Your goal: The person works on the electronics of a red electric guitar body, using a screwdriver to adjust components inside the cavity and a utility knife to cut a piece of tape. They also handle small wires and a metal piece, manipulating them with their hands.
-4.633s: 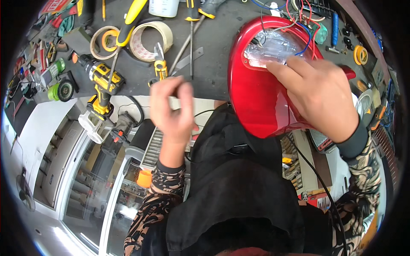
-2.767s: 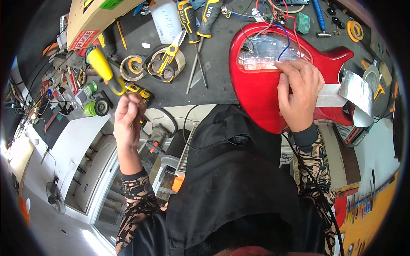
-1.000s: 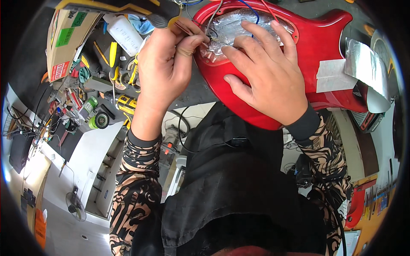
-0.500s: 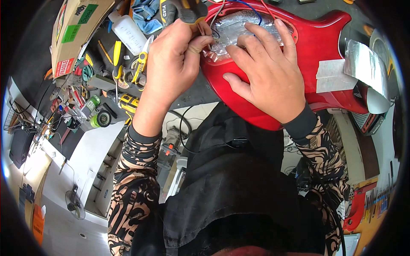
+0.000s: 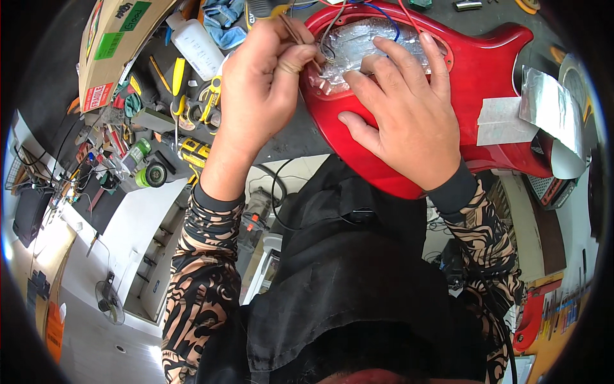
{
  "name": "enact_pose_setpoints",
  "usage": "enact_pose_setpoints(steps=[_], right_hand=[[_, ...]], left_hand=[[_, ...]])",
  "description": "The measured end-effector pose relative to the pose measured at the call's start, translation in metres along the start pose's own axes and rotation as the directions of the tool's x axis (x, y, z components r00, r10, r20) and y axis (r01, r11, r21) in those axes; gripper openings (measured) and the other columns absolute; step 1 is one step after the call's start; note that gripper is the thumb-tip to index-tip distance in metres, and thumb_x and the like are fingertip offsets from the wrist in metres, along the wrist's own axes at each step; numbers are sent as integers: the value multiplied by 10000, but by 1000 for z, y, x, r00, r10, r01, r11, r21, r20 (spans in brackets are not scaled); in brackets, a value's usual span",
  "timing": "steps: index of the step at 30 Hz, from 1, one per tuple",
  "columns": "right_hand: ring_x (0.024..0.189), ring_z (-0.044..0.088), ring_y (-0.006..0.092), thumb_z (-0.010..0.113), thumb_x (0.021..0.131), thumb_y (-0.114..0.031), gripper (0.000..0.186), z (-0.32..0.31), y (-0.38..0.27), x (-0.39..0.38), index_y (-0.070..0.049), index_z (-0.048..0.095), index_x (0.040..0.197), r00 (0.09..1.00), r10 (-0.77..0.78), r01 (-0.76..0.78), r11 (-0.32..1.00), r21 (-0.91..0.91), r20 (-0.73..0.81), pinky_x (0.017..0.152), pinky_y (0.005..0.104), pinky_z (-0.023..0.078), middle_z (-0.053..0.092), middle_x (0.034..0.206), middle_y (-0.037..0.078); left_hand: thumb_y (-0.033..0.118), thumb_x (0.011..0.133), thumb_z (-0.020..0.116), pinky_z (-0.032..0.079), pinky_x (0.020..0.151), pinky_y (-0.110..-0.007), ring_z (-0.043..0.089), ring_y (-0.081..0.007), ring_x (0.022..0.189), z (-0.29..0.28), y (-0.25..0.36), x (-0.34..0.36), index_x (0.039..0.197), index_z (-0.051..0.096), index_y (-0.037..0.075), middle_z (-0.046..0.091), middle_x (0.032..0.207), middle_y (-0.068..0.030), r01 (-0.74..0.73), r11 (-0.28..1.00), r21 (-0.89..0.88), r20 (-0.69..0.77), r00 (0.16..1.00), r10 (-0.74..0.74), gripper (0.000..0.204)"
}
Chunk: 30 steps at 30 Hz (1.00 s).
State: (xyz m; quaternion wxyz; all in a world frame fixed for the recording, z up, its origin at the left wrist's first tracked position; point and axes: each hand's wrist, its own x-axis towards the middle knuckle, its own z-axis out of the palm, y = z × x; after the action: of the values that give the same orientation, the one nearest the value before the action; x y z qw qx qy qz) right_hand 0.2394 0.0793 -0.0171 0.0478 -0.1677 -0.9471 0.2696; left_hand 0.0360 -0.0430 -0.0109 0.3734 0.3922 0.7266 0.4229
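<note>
A glossy red electric guitar body (image 5: 369, 144) lies on the dark bench, its cavity lined with crinkled silver foil (image 5: 358, 46). My left hand (image 5: 265, 80) is closed on a screwdriver (image 5: 291, 29). Only its thin shaft and a bit of yellow show; most of the handle is out of the picture. The shaft slants down toward the cavity's left end, where its tip is hidden by my fingers. My right hand (image 5: 409, 115) lies open, fingers spread across the foil and the cavity's lower rim. Grey, blue and red wires (image 5: 404, 9) run out over the upper rim.
Foil tape (image 5: 550, 105) and a pale strip (image 5: 506, 121) lie on the guitar's right side. Left on the bench are a white bottle (image 5: 195, 48), yellow-handled scissors (image 5: 210, 105), a yellow-handled screwdriver (image 5: 178, 83), a yellow drill (image 5: 194, 152) and a cardboard box (image 5: 118, 54).
The screwdriver's black handle has tilted up and left, mostly out of view, baring its shaft. The whole view has shifted slightly. My right hand stays on the guitar.
</note>
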Motion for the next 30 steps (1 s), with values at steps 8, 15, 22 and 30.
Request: enact_pose_setpoints(steps=[8, 15, 22, 30], right_hand=[[1407, 575, 262, 812, 898, -425, 381, 0, 0, 1, -133, 766, 1139, 1000, 2, -2, 1000, -6, 10, 1347, 603, 263, 672, 1215, 65], [1426, 567, 274, 832, 887, -414, 465, -3, 0, 1, -124, 752, 1242, 998, 14, -13, 1000, -9, 55, 1336, 615, 268, 665, 1281, 41], [1400, 584, 264, 811, 896, -428, 398, -2, -1, 2, -117, 768, 1141, 1000, 9, -9, 1000, 8, 7, 1351, 594, 263, 682, 1205, 71], [1401, 584, 266, 828, 889, -394, 377, -4, -3, 3, -129, 773, 1152, 1000, 12, -12, 1000, 16, 12, 1337, 579, 285, 683, 1209, 61]], left_hand=[[-4, 988, 747, 574, 713, -398, 733, -304, 788, 4, -6, 1, 1017, 674, 20, 722, 884, -105, -78, 974, 214, -39, 995, 89, 82], [-83, 1085, 630, 619, 774, -293, 764, -159, 849, -5, -4, 5, 1099, 591, -44, 776, 1021, -110, -168, 930, 328, 132, 982, 131, 57], [-71, 1100, 614, 616, 778, -301, 766, -165, 882, -5, -4, 2, 1145, 571, -38, 775, 1041, -120, -41, 985, 167, 48, 998, 33, 71], [14, 1019, 733, 581, 712, -385, 740, -273, 789, 0, -2, 7, 1033, 669, 19, 737, 908, -105, -114, 961, 251, 47, 993, 105, 66]])
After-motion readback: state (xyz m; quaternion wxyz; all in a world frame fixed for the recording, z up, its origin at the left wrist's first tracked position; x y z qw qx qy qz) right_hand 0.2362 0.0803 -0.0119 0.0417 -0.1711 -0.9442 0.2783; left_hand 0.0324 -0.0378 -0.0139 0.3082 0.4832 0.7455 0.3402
